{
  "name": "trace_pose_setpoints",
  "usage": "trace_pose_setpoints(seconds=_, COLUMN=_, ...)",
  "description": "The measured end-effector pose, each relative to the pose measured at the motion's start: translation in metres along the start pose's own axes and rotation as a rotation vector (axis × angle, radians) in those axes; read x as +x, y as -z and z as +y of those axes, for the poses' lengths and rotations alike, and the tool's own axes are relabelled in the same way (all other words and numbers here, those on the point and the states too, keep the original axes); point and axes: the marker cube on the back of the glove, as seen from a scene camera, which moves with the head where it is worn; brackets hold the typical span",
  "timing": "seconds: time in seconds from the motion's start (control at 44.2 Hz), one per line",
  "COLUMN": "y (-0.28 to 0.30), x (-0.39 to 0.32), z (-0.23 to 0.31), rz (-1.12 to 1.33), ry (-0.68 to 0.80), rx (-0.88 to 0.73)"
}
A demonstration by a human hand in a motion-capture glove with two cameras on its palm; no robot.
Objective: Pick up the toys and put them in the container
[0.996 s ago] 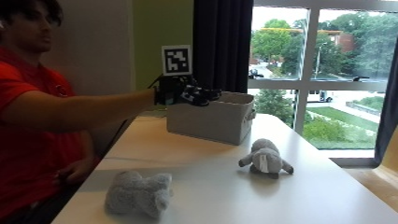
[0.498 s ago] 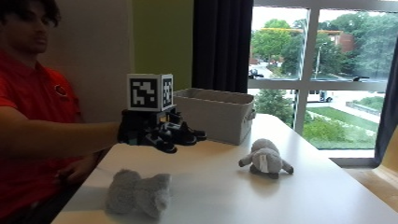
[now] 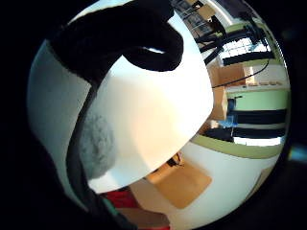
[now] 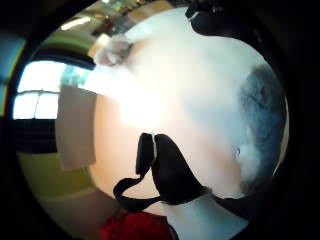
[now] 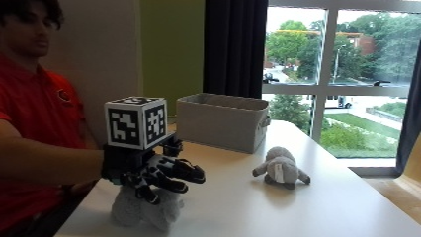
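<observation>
A fluffy grey toy (image 5: 146, 212) lies at the table's (image 5: 342, 207) near edge, directly under the gloved hand (image 5: 158, 173), whose fingers are spread and hold nothing; a second grey plush (image 5: 281, 168) sits beyond, near the bin (image 5: 220, 121)

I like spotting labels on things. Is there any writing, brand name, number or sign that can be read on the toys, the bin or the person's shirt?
None can be read.
Red shirt: a small round emblem on the chest, too blurred to read.
Grey container: no writing shows.
Grey plush toy: a pale tag, nothing legible on it.
Fluffy grey toy under the gloved right hand: no writing shows.
</observation>
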Motion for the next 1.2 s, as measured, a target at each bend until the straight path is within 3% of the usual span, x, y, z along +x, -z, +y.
trace_pose_setpoints(seconds=0.362, y=-0.015, x=0.027, z=0.004, rz=-0.005, ry=-0.032, rx=-0.038)
trace_pose_setpoints(seconds=0.702, y=-0.036, x=0.033, z=0.01, rz=-0.019, ry=-0.075, rx=-0.195)
trace_pose_setpoints(seconds=0.928, y=-0.037, x=0.026, z=0.015, rz=0.042, ry=-0.107, rx=-0.144)
trace_pose_setpoints(seconds=1.2, y=-0.04, x=0.026, z=0.013, rz=-0.011, ry=-0.09, rx=0.105)
